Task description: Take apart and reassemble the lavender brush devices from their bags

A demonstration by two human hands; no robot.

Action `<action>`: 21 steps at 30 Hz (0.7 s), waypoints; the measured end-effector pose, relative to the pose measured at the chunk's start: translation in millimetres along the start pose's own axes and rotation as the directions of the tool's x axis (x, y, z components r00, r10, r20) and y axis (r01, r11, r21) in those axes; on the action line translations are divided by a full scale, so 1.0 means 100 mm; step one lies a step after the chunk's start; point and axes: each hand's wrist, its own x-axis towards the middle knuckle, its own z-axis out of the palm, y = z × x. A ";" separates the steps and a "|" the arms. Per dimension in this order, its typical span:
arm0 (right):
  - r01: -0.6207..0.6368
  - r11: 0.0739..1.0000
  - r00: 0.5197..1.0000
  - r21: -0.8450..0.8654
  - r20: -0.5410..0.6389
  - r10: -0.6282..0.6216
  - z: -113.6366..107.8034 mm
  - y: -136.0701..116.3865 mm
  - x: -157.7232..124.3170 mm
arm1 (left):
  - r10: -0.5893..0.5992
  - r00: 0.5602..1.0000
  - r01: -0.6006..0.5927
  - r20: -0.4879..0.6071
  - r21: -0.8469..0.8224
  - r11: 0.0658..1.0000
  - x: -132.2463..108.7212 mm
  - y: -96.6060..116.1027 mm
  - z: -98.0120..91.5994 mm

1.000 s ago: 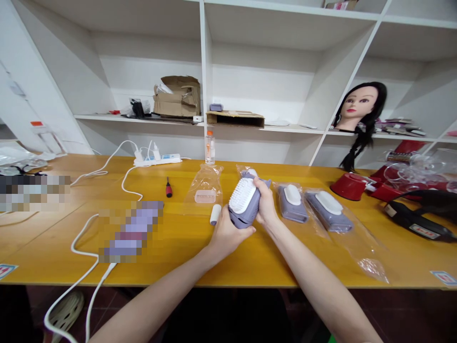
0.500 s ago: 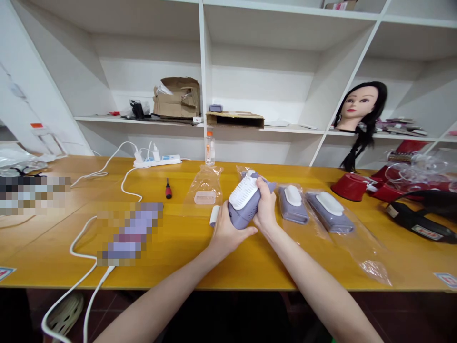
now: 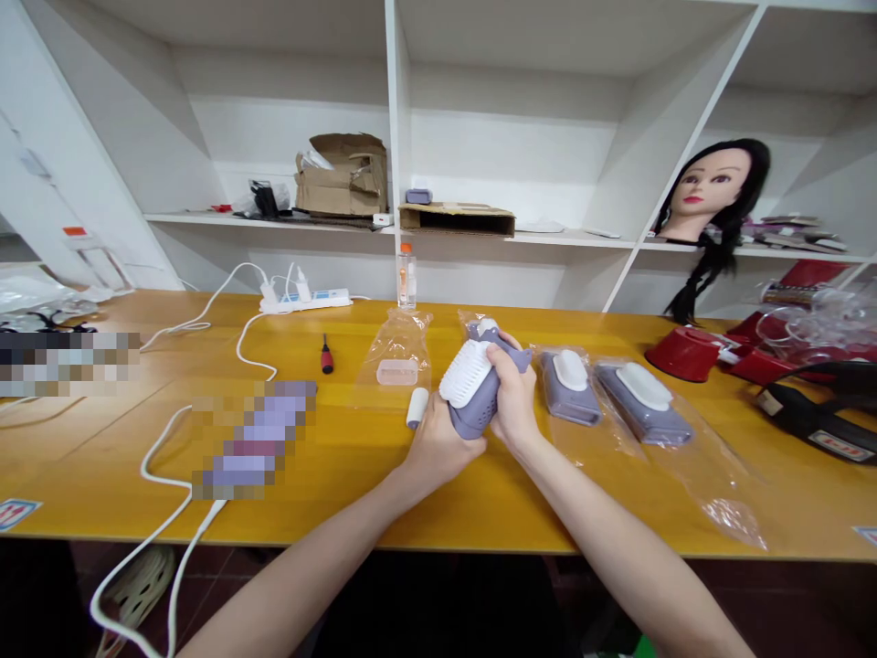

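Observation:
A purple-grey brush (image 3: 471, 388) with a pad of white bristles is between my two hands, above the middle of the table. My left hand (image 3: 442, 440) grips its lower left end, closed around it. On the upper right side my right hand (image 3: 515, 397) holds the brush, thumb by the edge of the bristle pad. Just left of my left hand lies a small white and purple cylinder (image 3: 417, 408). Behind the brush sits another purple-grey piece with a white knob (image 3: 488, 325), partly hidden in clear plastic. To the right, two purple-grey parts with white oval tops (image 3: 570, 388) (image 3: 642, 402) lie in clear bags.
Left of centre are a red and black screwdriver (image 3: 327, 355), a blurred-out purple object (image 3: 257, 439) with white cables and a white power strip (image 3: 306, 301). A clear bottle (image 3: 406, 277) stands at the back. Red items (image 3: 685, 355) and a black strap-like object (image 3: 812, 420) lie right.
My view has shifted slightly, so most things appear a little farther right. Both hands keep hold of the brush, and my left thumb has drawn in closer under it.

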 end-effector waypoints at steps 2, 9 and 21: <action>0.008 1.000 1.000 -0.014 0.024 -0.008 -0.01 -0.01 0.02 | 0.007 0.999 -0.007 -0.037 -0.003 1.000 0.00 -0.01 0.01; 0.011 1.000 0.999 -0.001 0.032 -0.011 -0.01 -0.01 0.06 | 0.047 0.997 -0.050 -0.055 -0.041 0.998 0.02 -0.06 0.04; 0.121 0.993 0.990 0.010 0.069 -0.121 -0.04 0.04 0.07 | 0.010 1.000 -0.017 -0.026 -0.271 0.962 0.03 -0.08 0.04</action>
